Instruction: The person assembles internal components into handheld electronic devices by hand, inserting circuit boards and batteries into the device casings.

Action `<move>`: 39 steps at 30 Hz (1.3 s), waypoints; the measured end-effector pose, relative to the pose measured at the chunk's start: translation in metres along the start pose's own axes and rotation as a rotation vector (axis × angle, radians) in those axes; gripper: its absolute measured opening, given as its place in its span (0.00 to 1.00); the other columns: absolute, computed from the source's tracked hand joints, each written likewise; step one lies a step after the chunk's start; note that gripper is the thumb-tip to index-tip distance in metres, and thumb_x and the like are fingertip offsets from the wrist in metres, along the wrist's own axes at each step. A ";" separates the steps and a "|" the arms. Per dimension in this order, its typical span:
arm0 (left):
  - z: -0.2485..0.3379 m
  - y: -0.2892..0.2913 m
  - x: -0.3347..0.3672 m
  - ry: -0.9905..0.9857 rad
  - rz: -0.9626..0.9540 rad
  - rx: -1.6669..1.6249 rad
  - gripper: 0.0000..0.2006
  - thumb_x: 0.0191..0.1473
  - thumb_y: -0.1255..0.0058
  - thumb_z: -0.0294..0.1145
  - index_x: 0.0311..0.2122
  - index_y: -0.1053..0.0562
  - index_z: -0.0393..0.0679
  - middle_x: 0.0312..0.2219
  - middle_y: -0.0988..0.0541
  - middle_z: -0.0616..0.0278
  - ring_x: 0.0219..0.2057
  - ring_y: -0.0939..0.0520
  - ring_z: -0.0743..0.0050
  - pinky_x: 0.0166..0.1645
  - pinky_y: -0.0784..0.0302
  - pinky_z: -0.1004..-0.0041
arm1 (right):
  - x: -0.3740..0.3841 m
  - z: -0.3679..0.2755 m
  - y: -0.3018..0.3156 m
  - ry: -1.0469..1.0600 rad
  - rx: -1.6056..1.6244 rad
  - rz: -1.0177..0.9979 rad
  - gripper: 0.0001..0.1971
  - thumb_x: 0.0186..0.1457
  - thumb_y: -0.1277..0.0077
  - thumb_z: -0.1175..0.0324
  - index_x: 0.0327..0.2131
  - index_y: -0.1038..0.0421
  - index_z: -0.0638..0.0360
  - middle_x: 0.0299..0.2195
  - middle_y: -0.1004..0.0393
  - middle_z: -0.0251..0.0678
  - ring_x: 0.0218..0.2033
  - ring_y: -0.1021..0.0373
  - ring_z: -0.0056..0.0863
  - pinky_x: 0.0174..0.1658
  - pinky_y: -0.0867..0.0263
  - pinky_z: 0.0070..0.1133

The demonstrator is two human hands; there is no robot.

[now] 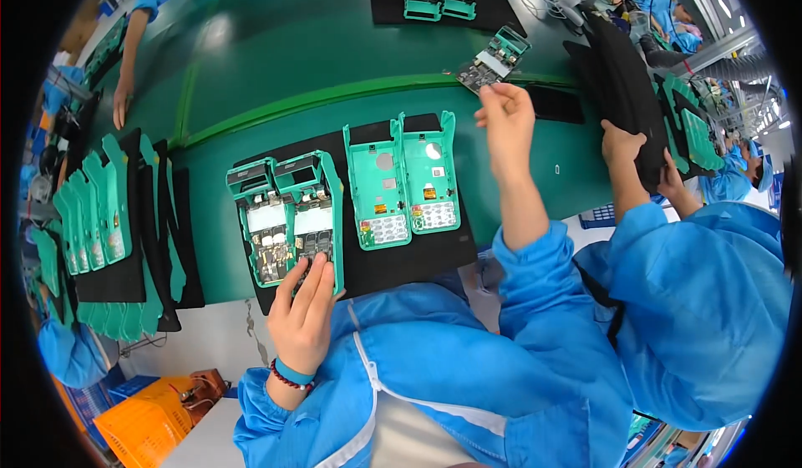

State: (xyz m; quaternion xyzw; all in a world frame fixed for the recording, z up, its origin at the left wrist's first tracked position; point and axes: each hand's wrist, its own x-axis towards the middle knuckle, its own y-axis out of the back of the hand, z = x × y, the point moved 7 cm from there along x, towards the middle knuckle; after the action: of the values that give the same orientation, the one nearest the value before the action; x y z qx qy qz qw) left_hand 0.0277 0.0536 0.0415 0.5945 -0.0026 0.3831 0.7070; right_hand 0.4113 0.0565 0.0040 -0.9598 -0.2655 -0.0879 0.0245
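My right hand (510, 121) pinches the near corner of a circuit board assembly (493, 63) with a green plastic frame, tilted over the far part of the green table. My left hand (302, 313) has its fingers stretched out, their tips on the lower end of a green device housing (337, 217) filled with circuit boards. Against it on the left lies a similar filled housing (259, 217). Two green half-shells (384, 175) with keypad patterns lie side by side to the right. All these housings rest on a black mat (401, 272).
Racks of green shells (96, 209) and black mats stand at the left. At the far side, two assemblies (439, 2) lie on another black mat. A co-worker's hands (622, 146) hold black sheets (614, 92) at the right; another person's hand (124, 96) reaches in at the far left.
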 end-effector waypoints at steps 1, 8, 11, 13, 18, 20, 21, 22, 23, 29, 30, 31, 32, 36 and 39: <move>0.001 -0.006 0.003 0.003 -0.037 0.074 0.23 0.43 0.36 0.22 0.49 0.21 0.41 0.52 0.20 0.61 0.50 0.20 0.53 0.48 0.20 0.64 | 0.017 0.018 0.013 -0.115 -0.070 0.070 0.17 0.61 0.42 0.63 0.44 0.31 0.67 0.35 0.24 0.36 0.29 0.27 0.19 0.29 0.34 0.16; -0.003 -0.034 0.009 0.067 -0.103 0.101 0.20 0.49 0.36 0.31 0.50 0.22 0.45 0.53 0.22 0.62 0.53 0.24 0.58 0.58 0.35 0.60 | 0.072 0.089 0.022 -0.540 0.103 -0.210 0.14 0.65 0.48 0.62 0.43 0.29 0.66 0.36 0.23 0.38 0.24 0.35 0.13 0.22 0.41 0.11; -0.004 -0.027 0.015 0.087 -0.142 0.018 0.20 0.49 0.37 0.28 0.50 0.22 0.43 0.52 0.22 0.60 0.53 0.24 0.57 0.58 0.35 0.59 | 0.055 0.070 0.004 -0.520 0.403 -0.132 0.11 0.67 0.51 0.65 0.43 0.29 0.64 0.35 0.23 0.35 0.24 0.37 0.12 0.22 0.42 0.11; -0.011 -0.018 0.016 0.150 -0.080 -0.158 0.18 0.52 0.39 0.27 0.50 0.22 0.42 0.52 0.22 0.58 0.51 0.22 0.54 0.58 0.33 0.58 | 0.024 0.047 -0.019 -0.512 0.698 -0.339 0.08 0.67 0.51 0.65 0.40 0.28 0.60 0.33 0.23 0.35 0.24 0.36 0.11 0.23 0.41 0.11; -0.025 -0.021 0.021 0.582 -0.042 -1.287 0.32 0.66 0.52 0.42 0.68 0.43 0.33 0.59 0.29 0.47 0.59 0.26 0.58 0.62 0.32 0.61 | -0.109 -0.028 -0.075 -0.529 0.605 -0.781 0.09 0.69 0.53 0.60 0.36 0.30 0.53 0.27 0.22 0.29 0.18 0.34 0.10 0.20 0.42 0.11; -0.023 -0.030 0.030 0.568 0.012 -1.428 0.43 0.64 0.56 0.59 0.70 0.51 0.33 0.64 0.37 0.45 0.62 0.30 0.55 0.62 0.31 0.60 | -0.150 -0.040 -0.082 -0.583 0.496 -0.954 0.12 0.70 0.55 0.59 0.33 0.33 0.53 0.26 0.23 0.29 0.17 0.32 0.10 0.18 0.42 0.11; -0.020 -0.033 0.039 0.545 -0.067 -1.581 0.43 0.64 0.58 0.61 0.69 0.50 0.33 0.65 0.37 0.45 0.62 0.30 0.55 0.61 0.30 0.60 | -0.168 -0.044 -0.087 -0.618 0.505 -1.072 0.12 0.70 0.56 0.59 0.34 0.33 0.55 0.27 0.22 0.30 0.18 0.31 0.11 0.19 0.42 0.11; -0.014 -0.035 0.046 0.519 -0.146 -1.734 0.44 0.64 0.61 0.63 0.68 0.49 0.32 0.65 0.37 0.45 0.62 0.30 0.54 0.61 0.29 0.60 | -0.184 -0.048 -0.092 -0.605 0.532 -1.164 0.12 0.71 0.57 0.60 0.34 0.34 0.57 0.30 0.21 0.33 0.19 0.30 0.12 0.19 0.42 0.11; -0.010 -0.037 0.048 0.645 -0.049 -1.728 0.41 0.66 0.66 0.64 0.67 0.47 0.34 0.63 0.35 0.44 0.57 0.24 0.57 0.52 0.22 0.65 | -0.199 -0.040 -0.094 -0.605 0.556 -1.242 0.12 0.71 0.57 0.61 0.37 0.32 0.59 0.32 0.21 0.34 0.20 0.28 0.14 0.20 0.40 0.11; -0.016 -0.044 0.036 0.710 -0.040 -1.535 0.25 0.69 0.58 0.36 0.67 0.42 0.40 0.48 0.26 0.58 0.45 0.25 0.77 0.48 0.25 0.74 | -0.190 -0.022 -0.066 -0.352 0.099 -0.909 0.06 0.66 0.50 0.70 0.42 0.28 0.63 0.33 0.22 0.33 0.31 0.24 0.18 0.32 0.30 0.16; -0.017 -0.044 0.031 0.735 -0.004 -1.488 0.32 0.67 0.53 0.30 0.71 0.49 0.42 0.52 0.29 0.59 0.48 0.27 0.77 0.52 0.28 0.74 | -0.170 -0.036 -0.055 -0.178 0.108 -0.724 0.05 0.63 0.48 0.76 0.42 0.28 0.63 0.34 0.23 0.33 0.35 0.25 0.19 0.37 0.31 0.16; -0.017 -0.041 0.029 0.713 -0.027 -1.428 0.34 0.65 0.51 0.29 0.72 0.50 0.43 0.53 0.30 0.59 0.49 0.28 0.77 0.53 0.30 0.74 | -0.154 -0.049 -0.047 0.028 0.103 -0.572 0.10 0.61 0.46 0.76 0.46 0.30 0.63 0.41 0.25 0.36 0.43 0.27 0.21 0.46 0.33 0.20; -0.015 -0.036 0.028 0.689 -0.052 -1.370 0.36 0.63 0.49 0.27 0.72 0.51 0.44 0.53 0.31 0.60 0.51 0.29 0.77 0.55 0.31 0.74 | -0.149 -0.062 -0.048 0.130 0.123 -0.564 0.15 0.60 0.45 0.76 0.50 0.32 0.63 0.46 0.27 0.37 0.48 0.29 0.23 0.50 0.35 0.22; -0.008 -0.029 0.032 0.466 -0.003 -1.018 0.39 0.55 0.41 0.26 0.70 0.45 0.41 0.40 0.31 0.60 0.40 0.31 0.74 0.46 0.32 0.77 | -0.147 -0.102 -0.072 0.207 0.089 -0.701 0.27 0.57 0.42 0.73 0.59 0.38 0.65 0.59 0.34 0.41 0.63 0.40 0.34 0.66 0.48 0.32; -0.002 -0.018 0.034 0.388 -0.014 -0.806 0.40 0.53 0.39 0.26 0.70 0.44 0.40 0.35 0.34 0.63 0.32 0.32 0.75 0.37 0.33 0.75 | -0.152 -0.091 -0.087 0.251 0.043 -0.906 0.21 0.58 0.43 0.72 0.55 0.33 0.59 0.58 0.33 0.42 0.68 0.45 0.42 0.69 0.57 0.40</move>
State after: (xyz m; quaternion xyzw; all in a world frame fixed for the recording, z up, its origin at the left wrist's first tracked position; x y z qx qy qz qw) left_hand 0.0611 0.0736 0.0413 0.1884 -0.0149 0.4509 0.8723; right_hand 0.2241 0.0457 0.0656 -0.7286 -0.6543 -0.1995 0.0357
